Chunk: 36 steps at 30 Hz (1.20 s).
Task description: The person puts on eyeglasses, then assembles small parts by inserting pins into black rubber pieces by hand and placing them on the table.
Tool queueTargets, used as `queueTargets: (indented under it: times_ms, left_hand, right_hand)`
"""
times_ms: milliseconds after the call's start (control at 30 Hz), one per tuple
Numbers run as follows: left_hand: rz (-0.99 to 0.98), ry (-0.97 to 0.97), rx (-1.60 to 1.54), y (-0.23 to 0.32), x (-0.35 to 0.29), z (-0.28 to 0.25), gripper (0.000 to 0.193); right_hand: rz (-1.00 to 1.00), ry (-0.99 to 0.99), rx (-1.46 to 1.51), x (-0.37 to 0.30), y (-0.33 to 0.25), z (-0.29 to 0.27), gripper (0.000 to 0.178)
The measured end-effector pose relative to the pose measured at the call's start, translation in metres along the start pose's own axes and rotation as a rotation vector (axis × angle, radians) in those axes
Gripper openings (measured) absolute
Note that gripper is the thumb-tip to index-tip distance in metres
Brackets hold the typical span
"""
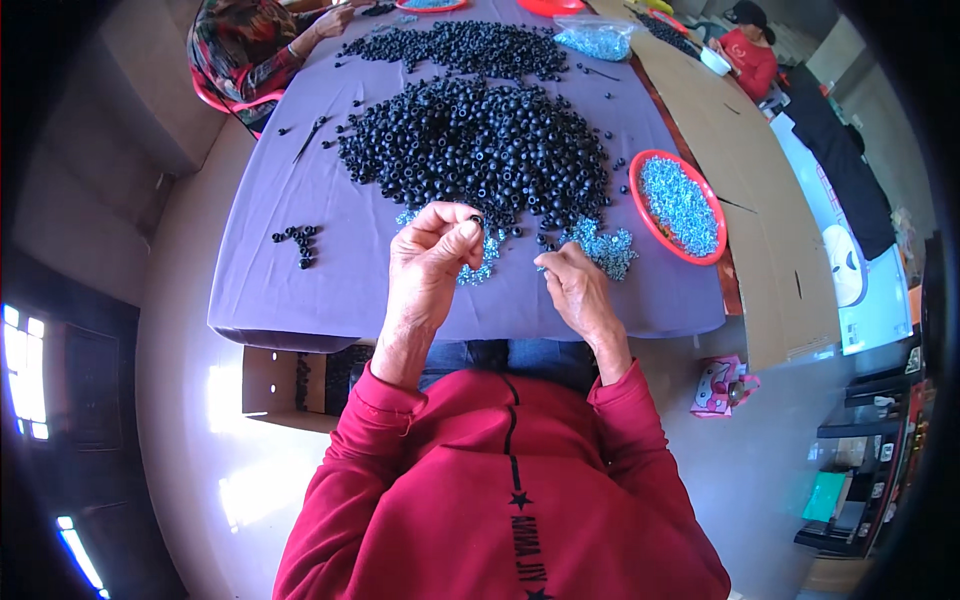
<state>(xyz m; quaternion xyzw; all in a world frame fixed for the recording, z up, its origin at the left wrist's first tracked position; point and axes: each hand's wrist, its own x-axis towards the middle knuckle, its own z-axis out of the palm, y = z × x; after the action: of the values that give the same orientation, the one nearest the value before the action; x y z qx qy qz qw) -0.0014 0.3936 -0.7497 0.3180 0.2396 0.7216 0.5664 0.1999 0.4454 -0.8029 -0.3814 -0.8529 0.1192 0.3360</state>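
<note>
My left hand is raised over the near part of the table, with thumb and forefinger closed on a small round black piece. To its right, my right hand is closed in a pinch; what its fingertips hold, if anything, is too small to make out. Just beyond both hands spreads a large heap of round, hollow black pieces. Small shiny blue pieces lie loose beside my right hand, and more of them lie beside my left.
A red dish of blue pieces stands at the right. Several black pieces and scissors lie at the left of the purple-covered table. Farther off are another black heap, a clear bag and two people.
</note>
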Motion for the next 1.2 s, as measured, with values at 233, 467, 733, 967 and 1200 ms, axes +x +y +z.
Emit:
queueTargets:
  times_ms: [233, 467, 733, 967, 1200]
  left_hand:
    - [-0.051, -0.051, 0.070, -0.002, 0.002, -0.002, 0.015]
    - [-0.068, -0.064, 0.079, 0.000, 0.004, -0.002, 0.011]
    - [-0.090, -0.090, 0.086, -0.008, 0.005, -0.002, 0.013]
    - [-0.173, -0.125, 0.081, -0.017, 0.004, -0.003, 0.014]
    - [-0.185, -0.141, 0.074, -0.023, 0.001, 0.001, 0.014]
  right_hand:
    - [0.082, 0.111, -0.054, 0.005, 0.005, -0.021, 0.021]
    - [0.001, 0.123, -0.065, 0.004, 0.006, -0.006, 0.014]
    - [-0.074, 0.031, -0.305, -0.002, 0.019, 0.014, 0.019]
    - [-0.057, 0.000, -0.305, 0.000, 0.013, 0.012, 0.016]
    - [0.182, 0.187, 0.375, 0.006, -0.012, -0.017, 0.016]
